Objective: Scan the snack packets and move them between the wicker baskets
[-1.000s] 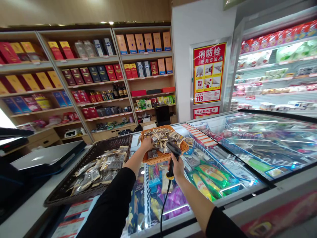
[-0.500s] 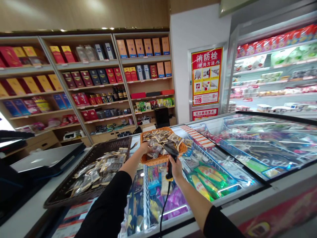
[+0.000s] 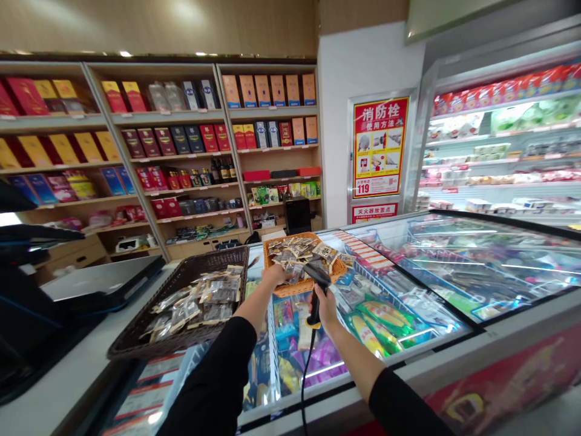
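Observation:
In the head view my right hand (image 3: 325, 304) is closed round the handle of a black handheld barcode scanner (image 3: 315, 297), its cord hanging down. The scanner's head points left over an orange wicker basket (image 3: 290, 290) heaped with small clear-and-tan packets (image 3: 302, 247). At the basket's left side my left hand (image 3: 275, 278) reaches over the rim, its fingers closed at a packet among the others; the fingertips are partly hidden. To its left stands a dark brown wicker basket (image 3: 154, 309) with more such packets (image 3: 213, 297).
Both baskets rest by the glass top of a chest freezer (image 3: 454, 321) with bagged frozen goods beneath. A flat-topped black device (image 3: 100, 281) stands at left. Behind are shelves of boxes (image 3: 267, 91), a red poster (image 3: 379, 148) and a lit refrigerated case (image 3: 503, 145).
The view has shifted slightly, so the baskets and my hands appear a little further right. My left hand stays at the orange basket, and the scanner remains in my right hand.

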`<state>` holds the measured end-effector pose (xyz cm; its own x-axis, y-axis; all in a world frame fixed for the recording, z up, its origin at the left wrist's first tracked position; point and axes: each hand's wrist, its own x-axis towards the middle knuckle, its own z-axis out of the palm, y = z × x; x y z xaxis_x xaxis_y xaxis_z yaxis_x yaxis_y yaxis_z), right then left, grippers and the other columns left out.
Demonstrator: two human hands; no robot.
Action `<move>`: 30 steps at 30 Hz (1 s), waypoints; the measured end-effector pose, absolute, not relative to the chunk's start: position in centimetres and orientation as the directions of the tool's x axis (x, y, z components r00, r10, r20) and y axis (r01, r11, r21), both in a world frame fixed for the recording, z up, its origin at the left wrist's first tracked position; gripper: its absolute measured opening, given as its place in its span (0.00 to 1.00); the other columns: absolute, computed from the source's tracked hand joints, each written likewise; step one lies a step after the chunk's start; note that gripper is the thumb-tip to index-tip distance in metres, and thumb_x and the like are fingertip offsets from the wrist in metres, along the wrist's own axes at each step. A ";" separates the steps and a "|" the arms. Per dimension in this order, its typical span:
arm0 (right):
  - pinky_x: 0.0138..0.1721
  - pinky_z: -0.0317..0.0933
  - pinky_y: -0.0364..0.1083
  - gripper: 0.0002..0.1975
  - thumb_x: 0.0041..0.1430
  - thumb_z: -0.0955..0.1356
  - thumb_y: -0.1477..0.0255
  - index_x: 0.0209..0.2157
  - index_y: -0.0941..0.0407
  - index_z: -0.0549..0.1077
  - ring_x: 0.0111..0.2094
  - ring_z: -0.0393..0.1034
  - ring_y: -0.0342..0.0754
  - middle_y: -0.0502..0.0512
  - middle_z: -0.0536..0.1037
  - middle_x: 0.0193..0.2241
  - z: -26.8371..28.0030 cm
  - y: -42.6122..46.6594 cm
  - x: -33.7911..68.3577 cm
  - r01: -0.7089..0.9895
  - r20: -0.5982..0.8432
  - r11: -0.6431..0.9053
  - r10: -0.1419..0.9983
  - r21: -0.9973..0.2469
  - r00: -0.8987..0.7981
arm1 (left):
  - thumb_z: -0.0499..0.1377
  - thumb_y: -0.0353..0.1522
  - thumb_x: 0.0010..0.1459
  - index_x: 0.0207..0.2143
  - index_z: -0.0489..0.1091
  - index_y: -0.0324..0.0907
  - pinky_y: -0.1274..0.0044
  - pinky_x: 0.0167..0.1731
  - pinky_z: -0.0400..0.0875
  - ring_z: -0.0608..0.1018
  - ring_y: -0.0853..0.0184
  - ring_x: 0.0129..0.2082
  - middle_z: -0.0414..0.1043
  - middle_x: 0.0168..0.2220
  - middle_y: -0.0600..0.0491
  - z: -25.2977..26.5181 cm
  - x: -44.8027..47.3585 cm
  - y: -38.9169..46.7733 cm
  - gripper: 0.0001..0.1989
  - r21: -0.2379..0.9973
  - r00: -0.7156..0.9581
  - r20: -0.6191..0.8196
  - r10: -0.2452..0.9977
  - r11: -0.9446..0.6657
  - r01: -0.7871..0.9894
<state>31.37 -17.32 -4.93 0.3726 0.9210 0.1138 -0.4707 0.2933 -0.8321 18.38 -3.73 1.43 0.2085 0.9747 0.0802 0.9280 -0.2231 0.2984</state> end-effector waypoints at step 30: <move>0.13 0.53 0.41 0.16 0.52 0.69 0.56 0.27 0.55 0.69 0.10 0.58 0.42 0.44 0.66 0.12 -4.2 -20.8 24.5 -0.139 0.304 0.321 0.944 -0.937 0.128 | 0.64 0.32 0.44 0.36 0.75 0.35 0.73 0.40 0.74 0.79 0.64 0.36 0.79 0.33 0.50 1.3 8.0 -7.5 0.14 0.990 0.031 0.130 0.991 -0.132 0.041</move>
